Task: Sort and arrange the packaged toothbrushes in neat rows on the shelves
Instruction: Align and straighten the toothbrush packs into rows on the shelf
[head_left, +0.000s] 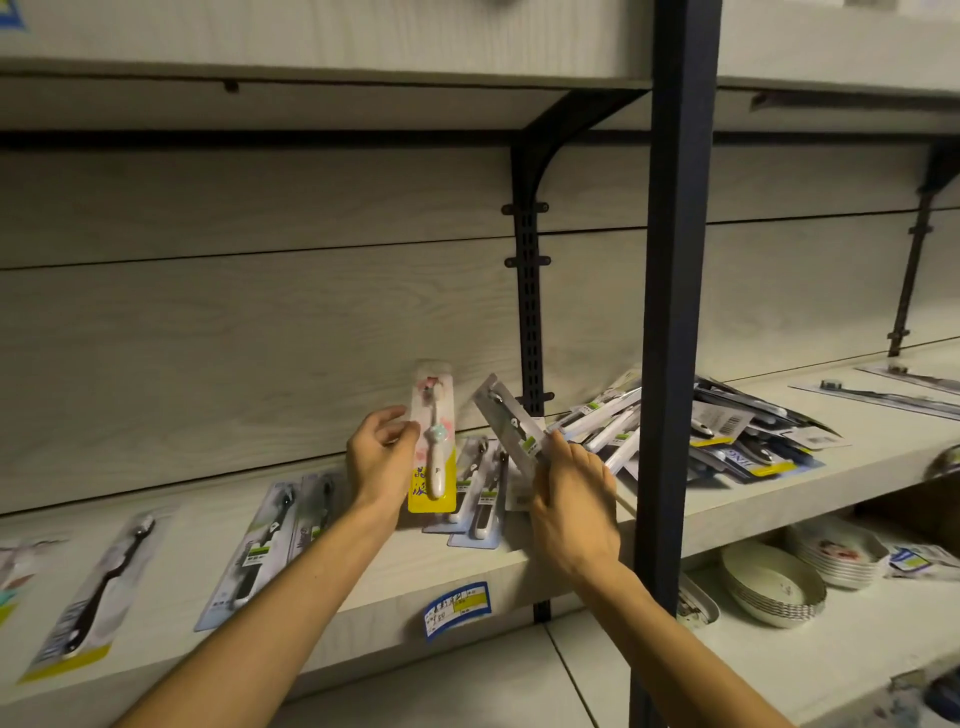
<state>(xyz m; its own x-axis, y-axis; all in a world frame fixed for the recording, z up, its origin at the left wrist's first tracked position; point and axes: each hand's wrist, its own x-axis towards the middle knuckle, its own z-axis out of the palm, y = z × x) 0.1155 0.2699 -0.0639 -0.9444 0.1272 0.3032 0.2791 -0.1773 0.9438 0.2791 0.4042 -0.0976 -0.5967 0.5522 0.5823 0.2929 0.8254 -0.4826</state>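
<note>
Meanwhile my left hand (382, 457) pinches the pink-and-yellow toothbrush pack (434, 441) upright, left of the dark post (675, 312), while my right hand (569, 499) grips a grey pack (511, 421) lifted from the loose heap (727, 431) at that post, probably to compare and sort them.

Pale wood-grain shelves (467, 566) and back panel (260, 312) hang on a dark metal upright (675, 312) at three o'clock; light is dim.

Price label (457, 608) print (blurred) illegible
</note>
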